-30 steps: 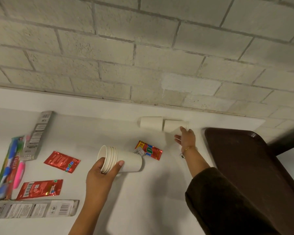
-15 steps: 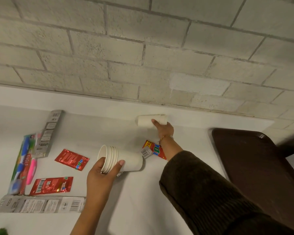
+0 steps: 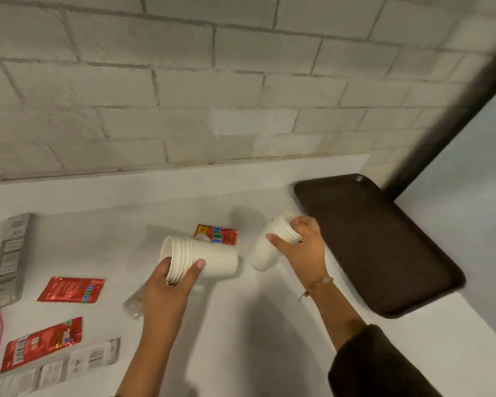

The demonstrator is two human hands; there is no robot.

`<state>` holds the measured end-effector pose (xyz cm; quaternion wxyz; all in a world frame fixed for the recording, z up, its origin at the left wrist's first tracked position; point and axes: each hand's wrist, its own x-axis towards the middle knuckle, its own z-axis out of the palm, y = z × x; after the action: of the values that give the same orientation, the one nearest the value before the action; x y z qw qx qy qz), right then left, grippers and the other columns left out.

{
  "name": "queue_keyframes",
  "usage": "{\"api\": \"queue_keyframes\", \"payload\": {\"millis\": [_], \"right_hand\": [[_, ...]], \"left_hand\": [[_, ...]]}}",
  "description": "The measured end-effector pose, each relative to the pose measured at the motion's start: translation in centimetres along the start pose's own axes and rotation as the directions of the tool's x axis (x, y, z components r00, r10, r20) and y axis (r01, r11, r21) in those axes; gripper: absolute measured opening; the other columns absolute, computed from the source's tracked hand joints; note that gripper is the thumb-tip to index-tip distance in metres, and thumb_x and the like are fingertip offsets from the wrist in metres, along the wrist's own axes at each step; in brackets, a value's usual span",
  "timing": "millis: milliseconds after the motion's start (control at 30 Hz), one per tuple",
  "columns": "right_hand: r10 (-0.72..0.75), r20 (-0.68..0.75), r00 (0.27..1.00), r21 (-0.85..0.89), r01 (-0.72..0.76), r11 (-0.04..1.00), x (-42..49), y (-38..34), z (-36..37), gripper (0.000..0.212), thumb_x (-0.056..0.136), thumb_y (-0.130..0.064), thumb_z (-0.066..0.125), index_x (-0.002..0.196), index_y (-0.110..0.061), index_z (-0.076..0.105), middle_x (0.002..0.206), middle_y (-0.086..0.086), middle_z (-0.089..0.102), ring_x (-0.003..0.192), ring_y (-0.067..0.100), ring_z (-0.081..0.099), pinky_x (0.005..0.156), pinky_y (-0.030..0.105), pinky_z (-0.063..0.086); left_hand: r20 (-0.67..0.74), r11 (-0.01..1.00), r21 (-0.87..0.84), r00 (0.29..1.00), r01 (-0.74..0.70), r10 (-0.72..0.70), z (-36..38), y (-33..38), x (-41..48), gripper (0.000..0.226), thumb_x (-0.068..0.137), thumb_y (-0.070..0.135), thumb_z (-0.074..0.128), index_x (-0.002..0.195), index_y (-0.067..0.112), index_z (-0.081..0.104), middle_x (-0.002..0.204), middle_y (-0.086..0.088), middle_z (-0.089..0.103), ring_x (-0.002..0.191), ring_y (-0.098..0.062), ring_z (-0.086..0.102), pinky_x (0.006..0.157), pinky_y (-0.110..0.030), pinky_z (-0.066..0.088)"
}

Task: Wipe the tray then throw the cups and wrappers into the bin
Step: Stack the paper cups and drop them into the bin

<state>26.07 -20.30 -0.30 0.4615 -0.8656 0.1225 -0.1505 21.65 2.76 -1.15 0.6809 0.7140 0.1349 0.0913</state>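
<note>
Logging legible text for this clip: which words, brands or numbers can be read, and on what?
No text reads with certainty.
Far red sachet: large coloured letters, blurred.
Middle red sachet: coloured logo, blurred.
Near red sachet: barcode; print too small.
Far grey carton: barcodes and fine print, too small.
Near grey carton: barcode and label panels, too small.
</note>
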Motion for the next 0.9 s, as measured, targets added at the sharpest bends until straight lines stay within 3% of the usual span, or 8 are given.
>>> {"api": "queue_keyframes", "payload": {"millis": [67, 233, 367, 467, 567, 667, 733, 900], "right_hand": [[0.022, -0.042, 0.999, -0.06, -0.025, 0.998, -2.6, 1.6, -3.7, 0.036, 0.062, -0.025, 0.086, 0.084, -0.026, 0.057, 0.11, -0.007, 0.044, 0.084, 0.0, 0.051, 0.068, -0.001, 0.04], [0.057, -0.011, 0.998, -0.301, -0.058, 0.952, -9.4, 6.2, -11.5, 0.056, 0.064, -0.015, 0.084, 0.11, -0.017, 0.052, 0.114, -0.008, 0.044, 0.095, 0.005, 0.052, 0.068, -0.006, 0.038], [-0.006, 0.058, 0.998, -0.515, 0.035, 0.856, -13.5, 8.0, -15.3, 0.034, 0.072, -0.024, 0.078, 0.102, -0.018, 0.065, 0.133, 0.001, 0.04, 0.106, 0.011, 0.044, 0.077, -0.002, 0.029], [-0.036, 0.068, 0.997, -0.52, 0.066, 0.852, -15.3, 9.2, -17.1, 0.041, 0.069, -0.022, 0.078, 0.104, -0.017, 0.057, 0.132, 0.002, 0.036, 0.1, 0.015, 0.049, 0.077, 0.0, 0.031], [-0.06, -0.015, 0.998, -0.463, 0.046, 0.885, -16.4, 10.2, -19.1, 0.069, 0.064, -0.021, 0.082, 0.121, -0.018, 0.042, 0.138, 0.0, 0.023, 0.099, 0.013, 0.047, 0.084, 0.005, 0.038], [-0.062, -0.111, 0.992, -0.412, 0.011, 0.911, -17.5, 11.8, -22.2, 0.093, 0.062, -0.019, 0.084, 0.132, -0.029, 0.023, 0.148, -0.003, 0.01, 0.107, 0.011, 0.041, 0.091, 0.013, 0.04], [-0.059, -0.154, 0.986, -0.352, 0.001, 0.936, -18.4, 13.5, -24.8, 0.099, 0.061, -0.016, 0.083, 0.133, -0.032, 0.017, 0.151, 0.0, 0.006, 0.114, 0.005, 0.035, 0.093, 0.008, 0.036], [-0.051, -0.096, 0.994, -0.38, 0.011, 0.925, -20.2, 17.1, -29.7, 0.112, 0.068, -0.023, 0.081, 0.139, -0.041, -0.002, 0.155, -0.005, -0.001, 0.135, 0.004, 0.014, 0.103, 0.002, 0.015]], "left_hand": [[0.1, 1.0, -0.014, 0.995, -0.004, 0.005, 1.9, 0.3, -1.2, 0.015, 0.076, 0.023, 0.074, 0.078, 0.031, 0.062, 0.074, 0.009, 0.066, 0.063, 0.009, 0.06, 0.054, -0.003, 0.043], [0.378, 0.999, 0.031, 0.926, -0.028, 0.014, 6.8, 1.3, -5.3, 0.012, 0.074, 0.026, 0.075, 0.08, 0.029, 0.065, 0.077, 0.001, 0.069, 0.069, -0.006, 0.063, 0.058, -0.01, 0.047], [0.582, 0.989, 0.062, 0.81, -0.134, 0.073, 10.3, 3.3, -8.3, 0.013, 0.073, 0.026, 0.076, 0.074, 0.034, 0.066, 0.076, 0.003, 0.069, 0.067, 0.0, 0.062, 0.055, -0.007, 0.045], [0.675, 0.983, 0.046, 0.731, -0.177, 0.101, 13.1, 4.3, -11.0, 0.015, 0.072, 0.028, 0.076, 0.074, 0.038, 0.066, 0.079, 0.015, 0.069, 0.068, 0.002, 0.063, 0.054, -0.005, 0.045], [0.745, 0.983, 0.028, 0.659, -0.183, 0.101, 16.4, 4.8, -14.2, 0.017, 0.071, 0.028, 0.076, 0.081, 0.037, 0.066, 0.081, 0.023, 0.07, 0.074, 0.005, 0.064, 0.057, -0.003, 0.044], [0.783, 0.977, 0.047, 0.615, -0.208, 0.093, 19.5, 4.5, -17.1, 0.025, 0.069, 0.029, 0.077, 0.085, 0.04, 0.062, 0.083, 0.032, 0.067, 0.08, 0.012, 0.062, 0.059, -0.001, 0.044], [0.827, 0.963, 0.084, 0.557, -0.258, 0.077, 21.7, 4.1, -19.0, 0.03, 0.065, 0.032, 0.079, 0.086, 0.043, 0.06, 0.083, 0.035, 0.065, 0.083, 0.015, 0.061, 0.057, -0.001, 0.044], [0.956, 0.806, 0.179, 0.293, -0.565, -0.006, 26.2, 4.0, -23.2, 0.033, 0.064, 0.045, 0.078, 0.088, 0.047, 0.055, 0.083, 0.038, 0.058, 0.077, 0.011, 0.059, 0.052, 0.003, 0.039]]}}
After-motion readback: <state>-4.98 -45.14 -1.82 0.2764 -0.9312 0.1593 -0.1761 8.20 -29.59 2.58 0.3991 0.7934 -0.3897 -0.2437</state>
